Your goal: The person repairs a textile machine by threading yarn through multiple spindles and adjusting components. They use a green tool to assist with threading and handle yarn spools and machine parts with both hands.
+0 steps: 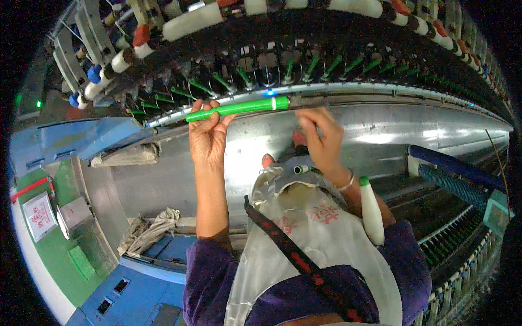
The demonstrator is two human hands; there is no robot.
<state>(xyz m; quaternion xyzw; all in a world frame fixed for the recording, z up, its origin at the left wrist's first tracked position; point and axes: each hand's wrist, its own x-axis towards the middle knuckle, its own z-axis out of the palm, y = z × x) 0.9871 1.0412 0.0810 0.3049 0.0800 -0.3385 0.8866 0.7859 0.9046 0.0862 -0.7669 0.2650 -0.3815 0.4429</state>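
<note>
My left hand [209, 133] pinches a bright green bobbin tube [244, 107] near its narrow left end. The tube lies nearly level, with a white band close to its wider right end. Just below and right of that end is my right hand [321, 136], its fingers curled together and slightly blurred. Anything between those fingers is too small to make out. A dark fuzzy streak [310, 101] runs off the tube's right end; I cannot tell what it is. Beside my right forearm, a white yarn-wound bobbin [371, 212] shows a green tip. Another tube's open end [298, 169] pokes up at my apron.
Ahead stretches a spinning frame with a row of green spindle tubes [223, 82], a pale rail [380, 91] and white rollers [196, 20] above. Blue machine casing [87, 136] and bundled cloth [149, 231] are at left. A second machine with a blue padded bar [454, 163] stands at right.
</note>
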